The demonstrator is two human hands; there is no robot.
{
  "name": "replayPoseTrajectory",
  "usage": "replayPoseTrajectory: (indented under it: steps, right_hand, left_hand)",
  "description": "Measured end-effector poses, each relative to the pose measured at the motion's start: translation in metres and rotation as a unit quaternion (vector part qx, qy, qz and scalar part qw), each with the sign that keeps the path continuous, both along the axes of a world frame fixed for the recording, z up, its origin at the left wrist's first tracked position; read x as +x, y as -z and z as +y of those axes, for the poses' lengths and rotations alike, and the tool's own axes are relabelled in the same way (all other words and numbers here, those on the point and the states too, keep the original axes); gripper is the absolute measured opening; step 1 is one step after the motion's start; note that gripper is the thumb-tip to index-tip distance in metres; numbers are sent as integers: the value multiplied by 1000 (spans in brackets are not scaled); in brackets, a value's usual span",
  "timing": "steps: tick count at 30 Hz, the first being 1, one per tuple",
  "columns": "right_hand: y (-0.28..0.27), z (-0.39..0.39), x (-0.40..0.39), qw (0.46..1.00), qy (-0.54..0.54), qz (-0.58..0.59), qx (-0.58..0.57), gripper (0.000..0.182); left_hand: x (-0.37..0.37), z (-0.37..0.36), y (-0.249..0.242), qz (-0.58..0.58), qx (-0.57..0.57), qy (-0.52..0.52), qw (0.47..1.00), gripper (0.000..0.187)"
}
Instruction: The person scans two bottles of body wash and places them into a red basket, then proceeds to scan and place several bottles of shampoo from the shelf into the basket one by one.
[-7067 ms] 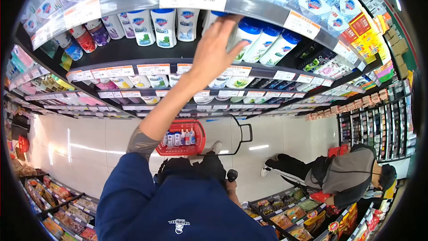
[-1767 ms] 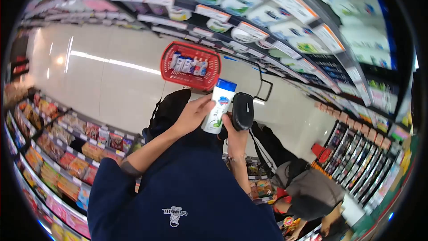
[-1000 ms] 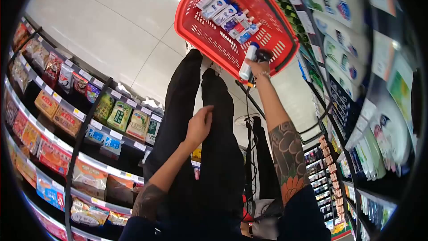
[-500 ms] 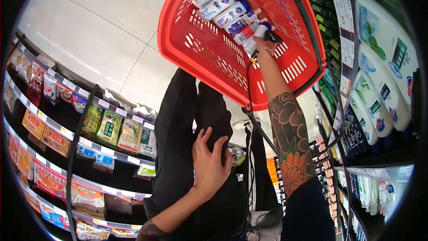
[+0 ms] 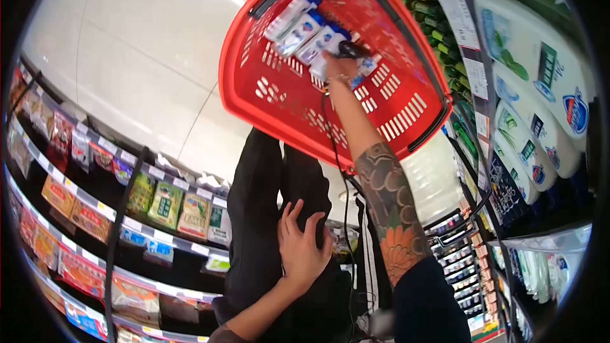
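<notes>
My right hand (image 5: 341, 68) reaches down into a red shopping basket (image 5: 238, 98), among white bottles with blue caps. It touches a white bottle (image 5: 319, 67) at its left side; its fingers are mostly hidden and blurred. A black object (image 5: 353, 50) sits at the hand, and a dark cable (image 5: 328, 117) runs from near the wrist. More white bottles (image 5: 295, 35) lie side by side left of the hand, and a white item (image 5: 367, 65) with coloured marks lies to its right. My left hand (image 5: 304, 246) hangs in front of my black trousers (image 5: 254, 184), fingers loosely curved and apart, holding nothing.
Shelves of packaged food (image 5: 166, 203) line the left side. On the right, a shelf holds large white bottles (image 5: 537, 143) behind a strip of price labels (image 5: 462, 19). Light floor tiles (image 5: 140, 44) spread beyond the basket. A wire rack (image 5: 460, 267) stands at lower right.
My right hand has moved left within the basket, over the row of bottles, and the black object has moved with it. The view has shifted slightly. My left hand keeps its pose.
</notes>
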State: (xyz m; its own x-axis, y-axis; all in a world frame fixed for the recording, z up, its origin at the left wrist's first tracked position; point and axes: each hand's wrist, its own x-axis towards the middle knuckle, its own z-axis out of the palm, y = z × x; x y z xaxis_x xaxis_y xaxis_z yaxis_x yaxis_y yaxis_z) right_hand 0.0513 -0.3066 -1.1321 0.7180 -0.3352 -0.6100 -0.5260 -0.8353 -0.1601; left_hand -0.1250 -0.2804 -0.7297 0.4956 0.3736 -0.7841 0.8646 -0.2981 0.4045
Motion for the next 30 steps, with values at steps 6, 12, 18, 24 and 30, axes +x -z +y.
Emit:
replayPoseTrajectory:
  steps: [6, 12, 18, 24, 30]
  right_hand:
    - [-12, 8, 0, 994, -66, 70, 51, 82]
    - [-62, -24, -8, 991, -108, 77, 20, 55]
    - [-192, -73, -41, 989, -111, 81, 56, 48]
    - [-400, -112, -92, 976, -195, 55, 86, 51]
    - [-562, -146, -110, 963, -87, 180, 179, 43]
  left_hand:
    - [-5, -2, -2, -4, 13, -19, 1000, 30]
    - [-17, -14, -6, -41, 23, -13, 999, 28]
    - [-40, -56, -28, -63, -20, -65, 996, 27]
    - [-78, -95, -90, -148, -7, 164, 975, 58]
    - [-29, 5, -246, -257, -33, 158, 953, 61]
